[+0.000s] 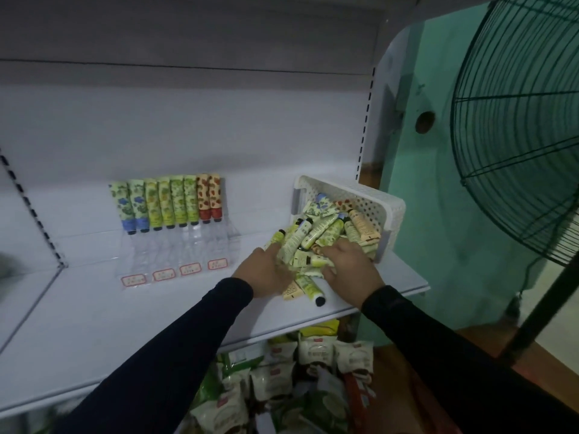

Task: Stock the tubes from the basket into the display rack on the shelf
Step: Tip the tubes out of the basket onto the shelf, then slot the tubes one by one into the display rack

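done: eight printed tubes point(166, 202) stand in the back row of the clear plastic display rack point(175, 252) on the white shelf point(125, 308).
left: the front rows look unfilled; most tubes lie in a pile point(316, 242) spilling from the tipped white perforated basket point(372, 208).
left hand point(266, 270): fingers spread flat on the pile.
right hand point(351, 264): rests on the pile; grip cannot be told.
progress: early, i judge.

Two bare hands, left point(266, 270) and right point(352, 267), below long, close-fitting dark navy sleeves point(175, 349).
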The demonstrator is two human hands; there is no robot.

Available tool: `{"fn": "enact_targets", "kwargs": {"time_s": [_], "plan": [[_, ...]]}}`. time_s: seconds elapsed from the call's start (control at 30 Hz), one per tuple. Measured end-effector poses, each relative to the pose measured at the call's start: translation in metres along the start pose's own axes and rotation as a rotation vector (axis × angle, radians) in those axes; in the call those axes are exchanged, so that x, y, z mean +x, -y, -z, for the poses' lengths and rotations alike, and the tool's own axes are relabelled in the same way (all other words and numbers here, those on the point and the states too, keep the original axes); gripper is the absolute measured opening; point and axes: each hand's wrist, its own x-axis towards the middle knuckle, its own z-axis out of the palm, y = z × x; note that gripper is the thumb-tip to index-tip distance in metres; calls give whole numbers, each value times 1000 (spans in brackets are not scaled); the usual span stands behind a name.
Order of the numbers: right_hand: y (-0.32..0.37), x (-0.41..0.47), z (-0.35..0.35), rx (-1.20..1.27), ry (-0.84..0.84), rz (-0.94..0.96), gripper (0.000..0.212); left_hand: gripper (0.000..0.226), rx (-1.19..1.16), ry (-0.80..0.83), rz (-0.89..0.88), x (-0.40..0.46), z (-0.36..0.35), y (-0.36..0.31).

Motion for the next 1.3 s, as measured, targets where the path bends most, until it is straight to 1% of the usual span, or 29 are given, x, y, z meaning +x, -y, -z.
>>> {"fn": "enact_targets", "kwargs": {"time_s": [0.07, 0.17, 0.23, 0.3, 0.37, 0.4, 0.47, 0.5, 0.57, 0.6, 0.63, 0.7, 0.8, 0.97, 1.07, 1.17, 1.23, 1.3], "plan": [[-2, 3, -4, -17, 40, 37, 45, 67, -40, -14, 45, -2, -7, -7], [-3, 12, -3, -85, 153, 62, 53, 49, -88, -60, 87, 1, -15, -14], [-1, 17, -1, -158, 218, 88, 55, 46, -112, -58, 135, 0, -13, -16], [3, 22, 3, -253, 288, 112, 52, 44, -84, -41, 163, -4, -8, -18], [8, 26, 5, -332, 340, 121, 45, 36, -29, -45, 165, -9, -5, -17], [12, 28, 7, -364, 353, 122, 42, 31, -10, -53, 170, -11, -4, -15], [17, 31, 9, -392, 363, 129, 35, 29, 19, -59, 190, -16, -1, -11], [18, 33, 9, -389, 361, 140, 33, 34, 37, -53, 196, -18, 0, -9], [19, 34, 11, -353, 334, 171, 29, 50, 73, -31, 208, -22, 4, -6], [19, 33, 12, -330, 314, 186, 27, 52, 85, -22, 214, -24, 5, -5], [19, 33, 12, -312, 292, 202, 24, 46, 94, -23, 214, -26, 5, -4], [19, 32, 13, -309, 264, 229, 19, 24, 96, -43, 229, -26, 5, 1], [21, 33, 17, -355, 306, 223, 21, 29, 59, -47, 264, -27, 7, 4], [27, 39, 21, -429, 396, 211, 19, 21, -8, -34, 282, -32, 18, 11], [32, 41, 23, -472, 415, 224, 20, 18, -95, -41, 279, -36, 27, 17], [31, 45, 28, -471, 394, 219, 23, 22, -320, -68, 270, -36, 32, 24], [28, 49, 31, -420, 374, 195, 25, 21, -470, -76, 260, -35, 32, 27], [26, 54, 36, -326, 329, 177, 26, 15, -602, -74, 244, -33, 30, 28]]}}
